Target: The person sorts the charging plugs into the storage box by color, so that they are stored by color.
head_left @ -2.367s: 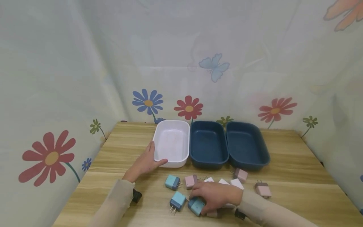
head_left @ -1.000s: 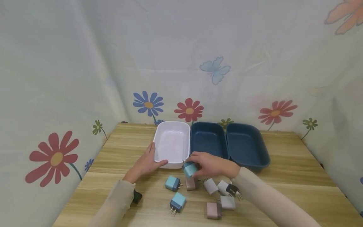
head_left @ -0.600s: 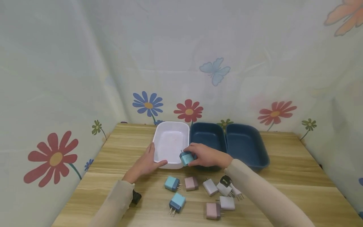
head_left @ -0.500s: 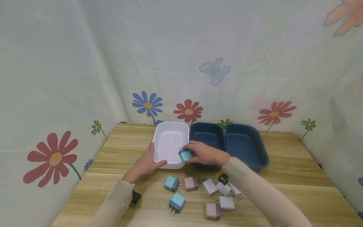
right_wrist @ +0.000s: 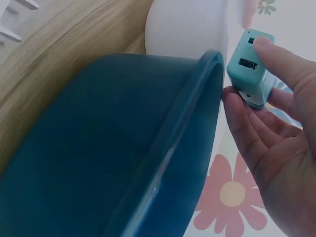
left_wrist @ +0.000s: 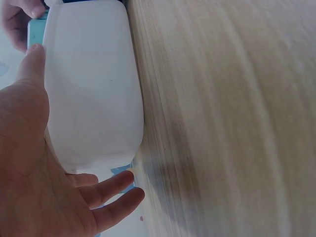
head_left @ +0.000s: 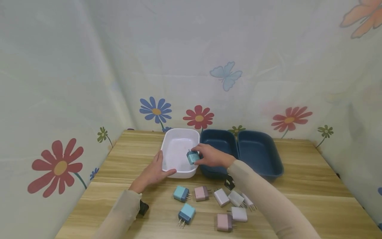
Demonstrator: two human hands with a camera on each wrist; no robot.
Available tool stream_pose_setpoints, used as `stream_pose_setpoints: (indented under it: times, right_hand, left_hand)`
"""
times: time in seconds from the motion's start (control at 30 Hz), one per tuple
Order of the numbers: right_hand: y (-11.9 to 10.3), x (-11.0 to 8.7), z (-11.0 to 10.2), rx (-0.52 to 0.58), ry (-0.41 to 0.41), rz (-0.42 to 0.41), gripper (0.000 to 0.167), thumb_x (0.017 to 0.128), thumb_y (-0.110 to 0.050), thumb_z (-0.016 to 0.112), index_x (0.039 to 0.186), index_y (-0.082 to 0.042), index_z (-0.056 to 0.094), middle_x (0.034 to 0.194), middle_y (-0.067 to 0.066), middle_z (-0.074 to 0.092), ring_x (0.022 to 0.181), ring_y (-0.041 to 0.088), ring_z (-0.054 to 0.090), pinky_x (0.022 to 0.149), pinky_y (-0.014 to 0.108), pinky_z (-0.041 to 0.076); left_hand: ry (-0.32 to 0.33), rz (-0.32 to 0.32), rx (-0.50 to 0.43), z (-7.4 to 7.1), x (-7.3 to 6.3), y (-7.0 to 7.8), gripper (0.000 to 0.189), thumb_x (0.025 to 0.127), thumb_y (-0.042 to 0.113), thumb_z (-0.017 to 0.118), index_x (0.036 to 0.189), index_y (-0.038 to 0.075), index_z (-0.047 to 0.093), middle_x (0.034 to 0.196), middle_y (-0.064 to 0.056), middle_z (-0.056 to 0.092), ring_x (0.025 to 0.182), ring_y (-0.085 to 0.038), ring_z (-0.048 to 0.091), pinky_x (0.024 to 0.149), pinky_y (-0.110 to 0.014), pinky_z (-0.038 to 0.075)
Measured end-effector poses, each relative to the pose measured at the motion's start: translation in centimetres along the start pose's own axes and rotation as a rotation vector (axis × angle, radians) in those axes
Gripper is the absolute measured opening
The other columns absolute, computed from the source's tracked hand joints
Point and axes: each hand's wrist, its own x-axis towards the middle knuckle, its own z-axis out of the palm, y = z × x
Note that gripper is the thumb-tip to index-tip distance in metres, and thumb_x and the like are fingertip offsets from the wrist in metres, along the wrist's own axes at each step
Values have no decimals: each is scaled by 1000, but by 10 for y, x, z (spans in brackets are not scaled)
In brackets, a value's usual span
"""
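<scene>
Between the thumb and fingers of my right hand (head_left: 211, 155) is a teal USB wall charger (head_left: 192, 157), held over the right side of the white bin (head_left: 180, 174). Two USB ports on the charger (right_wrist: 247, 69) face the right wrist camera. My left hand (head_left: 153, 170) rests against the white bin's near left corner, thumb on the near rim, other fingers fairly straight along the side. Two more teal chargers lie on the table, one (head_left: 181, 193) just in front of the bin and one (head_left: 187, 213) nearer to me.
Two dark blue bins, a middle one (head_left: 219, 172) and a right one (head_left: 262, 171), stand beside the white bin. In front lie pink chargers (head_left: 201, 193) (head_left: 223, 222) and several white chargers (head_left: 221, 197), prongs out. A floral cloth (head_left: 253, 66) hangs behind the wooden table (head_left: 310, 179).
My right hand has picked the teal charger up off the table and carried it forward and slightly left, over the white bin. My left hand has stayed at the bin's corner.
</scene>
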Motion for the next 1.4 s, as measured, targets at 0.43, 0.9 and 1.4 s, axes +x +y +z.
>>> stream_pose_setpoints:
  times: [0.43,0.9,1.4]
  right_hand:
    - [4,19,0,-15,-2,41,57,82,-28,75,133,-13,54,127,4,54,101,15,57,89,28,48]
    - [14,39,7,-127,-6,35,56,80,-26,77,131,-14,58,120,4,58,96,15,56,87,27,49]
    - [15,49,10,-108,-16,81,57,79,-24,78,131,-15,58,123,5,57,97,17,57,87,29,50]
  left_hand:
    - [6,0,-9,2,1,0,113,81,60,63,150,-2,-2,155,-23,5,134,-42,28,101,-56,32]
    - [3,22,3,4,4,-5,112,82,59,63,149,-3,-3,154,-24,5,135,-41,28,103,-54,32]
    - [4,12,-12,3,2,-2,112,81,59,63,150,-1,-3,154,-23,7,134,-41,29,102,-55,33]
